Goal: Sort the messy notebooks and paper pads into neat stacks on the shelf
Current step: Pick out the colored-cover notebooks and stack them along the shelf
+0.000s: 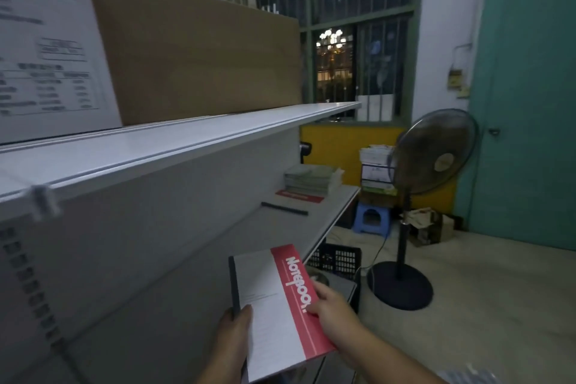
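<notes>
A white notebook (271, 312) with a red band reading "Notebook" and a dark spine is held over the near end of the lower shelf (280, 227). My left hand (233, 343) grips its spine edge with the thumb on the cover. My right hand (330, 309) holds the red edge. At the shelf's far end stands a stack of greenish notebooks (310, 179). In front of that stack a red-banded notebook (299, 196) lies flat, and nearer to me a thin pad with a dark spine (285, 208) lies flat.
A large cardboard box (199, 53) and a white box with printed text (46, 50) fill the upper shelf (187, 137). A black crate (339, 262), a standing fan (430, 165), a blue stool (372, 218) and piled boxes (377, 168) stand on the floor to the right.
</notes>
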Demonstrator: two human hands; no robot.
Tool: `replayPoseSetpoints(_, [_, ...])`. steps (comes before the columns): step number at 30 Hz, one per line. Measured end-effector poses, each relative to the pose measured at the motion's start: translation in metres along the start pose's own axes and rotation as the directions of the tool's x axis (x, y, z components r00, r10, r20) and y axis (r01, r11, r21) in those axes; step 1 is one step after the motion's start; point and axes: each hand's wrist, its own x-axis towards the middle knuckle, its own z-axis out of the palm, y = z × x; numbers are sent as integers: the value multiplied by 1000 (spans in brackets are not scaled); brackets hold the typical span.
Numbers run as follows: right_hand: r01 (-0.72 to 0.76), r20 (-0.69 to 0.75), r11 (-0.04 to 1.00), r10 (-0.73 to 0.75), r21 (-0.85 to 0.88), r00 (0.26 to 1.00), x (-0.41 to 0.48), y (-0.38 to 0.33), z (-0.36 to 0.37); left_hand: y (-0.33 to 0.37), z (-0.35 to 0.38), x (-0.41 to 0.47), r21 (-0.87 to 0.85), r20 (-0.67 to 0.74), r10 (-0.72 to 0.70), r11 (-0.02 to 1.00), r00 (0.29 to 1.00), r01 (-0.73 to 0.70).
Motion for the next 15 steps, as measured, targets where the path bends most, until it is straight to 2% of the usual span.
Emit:
replayPoseSetpoints(4, [-13,-2,999,13,-36,1000,57,-7,-18,3,33,49,47,-53,-11,999,999,14])
replayPoseSetpoints(8, [-6,-90,994,-5,-112,996,114,-7,-27,4,49,96,88,-119,-86,991,989,97])
replayPoseSetpoints(12, [5,-128,980,-31,-198,991,171,-4,-33,9,59,135,72,-62,-69,995,996,74])
replayPoseSetpoints(15, [-3,-144,931,-54,-364,988,220,2,-43,7,71,157,30,-50,-109,993,993,110])
